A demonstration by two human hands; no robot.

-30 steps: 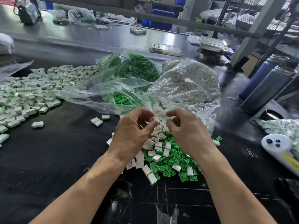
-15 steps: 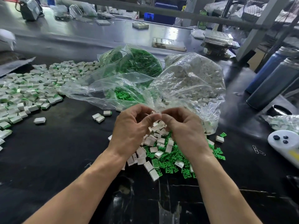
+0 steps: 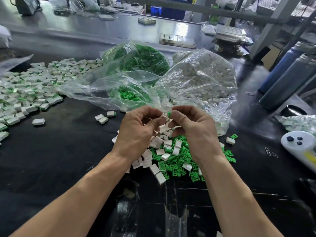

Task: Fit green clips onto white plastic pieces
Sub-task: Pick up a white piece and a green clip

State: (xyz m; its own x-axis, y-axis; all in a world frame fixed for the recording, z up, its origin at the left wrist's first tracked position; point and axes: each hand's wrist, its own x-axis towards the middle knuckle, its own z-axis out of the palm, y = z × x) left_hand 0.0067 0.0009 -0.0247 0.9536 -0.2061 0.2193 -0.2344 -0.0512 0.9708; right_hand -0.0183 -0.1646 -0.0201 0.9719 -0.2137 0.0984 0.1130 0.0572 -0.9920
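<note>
My left hand (image 3: 138,132) pinches a small white plastic piece (image 3: 164,115) between thumb and forefinger. My right hand (image 3: 195,132) pinches a green clip (image 3: 169,114) right against that piece, above the middle of the black table. Both hands also seem to hold a few more white pieces in their curled fingers. Below the hands lies a mixed heap of loose white pieces (image 3: 159,144) and green clips (image 3: 177,165).
A clear bag of green clips (image 3: 136,60) and a clear bag of white pieces (image 3: 205,79) lie behind the hands. Assembled pieces (image 3: 30,89) spread over the left. Two metal bottles (image 3: 290,79) and a white controller (image 3: 301,146) sit at the right.
The hands have drawn closer together, and the green clip now shows between the fingertips against the white piece. The view has shifted slightly.
</note>
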